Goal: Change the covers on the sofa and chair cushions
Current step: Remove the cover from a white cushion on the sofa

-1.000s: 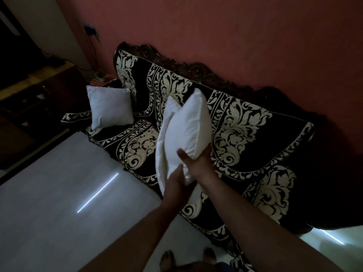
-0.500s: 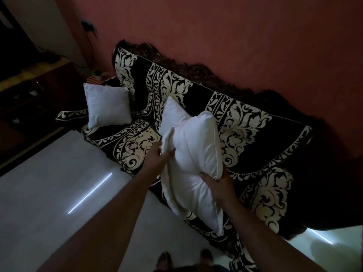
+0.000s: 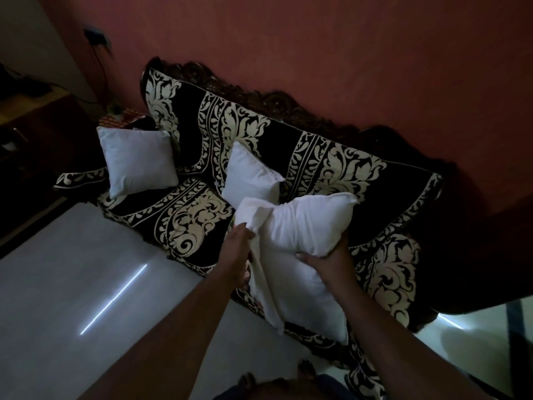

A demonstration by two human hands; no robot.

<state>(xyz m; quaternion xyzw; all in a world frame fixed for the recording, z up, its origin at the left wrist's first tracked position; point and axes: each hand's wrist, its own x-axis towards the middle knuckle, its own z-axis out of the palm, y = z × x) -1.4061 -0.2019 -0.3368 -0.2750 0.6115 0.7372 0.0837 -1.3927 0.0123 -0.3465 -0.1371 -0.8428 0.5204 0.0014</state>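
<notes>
step: likely working white cover [image 3: 256,217] over cushion [image 3: 302,255] | left hand [image 3: 239,249] pinches cover, 9 o'clock side | right hand [image 3: 331,255] grips cushion | next: pull cover along

I see a plain white matt cloth cushion [image 3: 302,255], black-and-cream patterned woven sofa cloth [image 3: 331,168], glossy pale floor [image 3: 72,284].
</notes>
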